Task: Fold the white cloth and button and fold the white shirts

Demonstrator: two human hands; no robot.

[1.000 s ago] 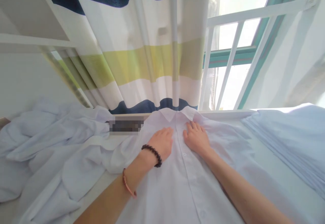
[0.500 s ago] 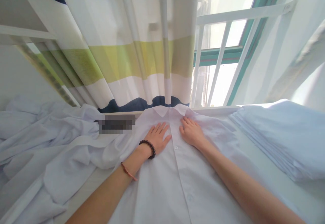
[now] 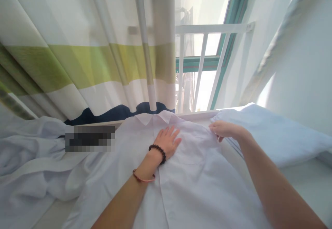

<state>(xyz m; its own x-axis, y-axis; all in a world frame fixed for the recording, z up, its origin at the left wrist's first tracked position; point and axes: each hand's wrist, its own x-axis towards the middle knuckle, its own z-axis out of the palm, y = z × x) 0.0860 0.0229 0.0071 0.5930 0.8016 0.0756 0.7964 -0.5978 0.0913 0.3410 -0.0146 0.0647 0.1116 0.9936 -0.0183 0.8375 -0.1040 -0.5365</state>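
Note:
A white button-up shirt (image 3: 186, 180) lies front side up, its collar (image 3: 155, 117) pointing away from me. My left hand (image 3: 167, 140) rests flat on its upper chest just below the collar, fingers spread; a dark bead bracelet and a thin reddish band circle that wrist. At the shirt's right shoulder edge is my right hand (image 3: 224, 129), its fingers bent and drawn together on the cloth there. The fingertips are partly hidden.
Folded white cloth (image 3: 275, 132) is stacked to the right. Crumpled white cloth (image 3: 33, 159) heaps up on the left, beside a blurred-out dark patch (image 3: 89, 139). A white railing (image 3: 212, 29) and a striped curtain (image 3: 103, 63) stand behind, with a window.
My right hand has moved right from the chest to the shoulder edge and its fingers have closed. The left hand has slid right across the button line. The view has turned right.

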